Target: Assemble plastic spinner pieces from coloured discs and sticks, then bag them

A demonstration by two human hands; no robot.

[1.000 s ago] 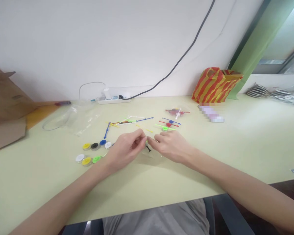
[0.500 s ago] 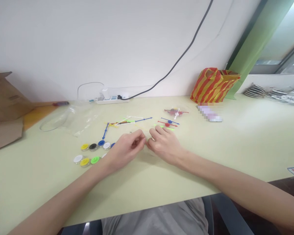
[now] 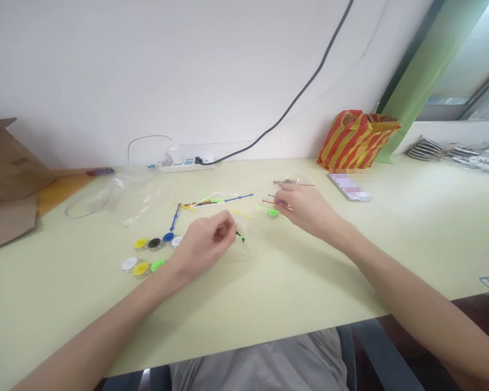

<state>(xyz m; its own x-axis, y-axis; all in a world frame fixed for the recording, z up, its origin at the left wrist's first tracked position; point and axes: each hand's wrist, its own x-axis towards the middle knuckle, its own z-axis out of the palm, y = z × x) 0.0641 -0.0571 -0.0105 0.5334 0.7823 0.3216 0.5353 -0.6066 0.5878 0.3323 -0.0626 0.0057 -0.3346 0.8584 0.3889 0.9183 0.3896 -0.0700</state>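
My L hand (image 3: 206, 239) has thumb and index finger closed on 1 dark stick (image 3: 240, 237) w/ some green on it. My R hand (image 3: 312, 210) has its fingers bent over 1 red stick (image 3: 269, 202) and 1 blue stick (image 3: 271, 196); I cannot tell if it grasps smth. or only touches. Just beside these fingers, on the near side, are 1 green disc (image 3: 273, 213) and 1 green stick (image 3: 262, 207). Btw. both hands, a bit farther from me, lies 1 yellow stick (image 3: 243, 215).

Near my L forearm I count 7 visible round pieces (image 3: 142, 269) in 2 rows: 2 yellow, 2 white, 1 black, 1 blue, 1 green. Farther is a stick pile (image 3: 207, 202), too tangled to count, w/ 2 blue arrows (image 3: 175, 218) at its ends.

Around: 1 clear bag (image 3: 132, 190), 1 power strip (image 3: 187, 166), 1 striped bag (image 3: 346, 142), 1 flat item (image 3: 346, 184), partly blurred. My L hand and forearm stand before the rows' R end; my R hand hides most of the red and blue sticks.

The dark stick protrudes from my L fingertips, to the right and slightly toward me, well apart from my R hand.
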